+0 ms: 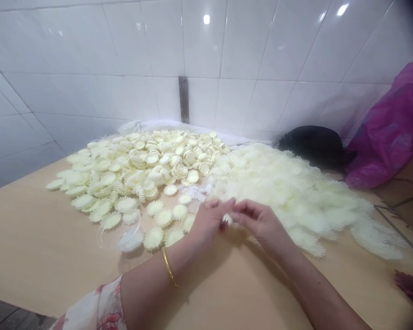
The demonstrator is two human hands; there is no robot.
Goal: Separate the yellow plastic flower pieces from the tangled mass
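Note:
My left hand [209,219] and my right hand [261,224] meet above the table, fingers pinched together. Between them is a small white piece with a toothed edge [227,219], mostly covered by the fingers. My left hand's fingers are closed round it, and my right thumb and fingertips touch its right side. Left of my left hand lie several flat pale-yellow discs with scalloped edges [164,217]. A clear round tub [131,239] with something white inside stands beside them. Behind my right hand spreads a heap of thin, translucent white scalloped pieces [275,183].
A large pile of pale-yellow scalloped discs [147,160] covers the back left of the wooden table [30,229]. A black object [311,144] and a magenta plastic bag [392,128] sit at the back right. A dark red piece [410,285] lies near the right edge.

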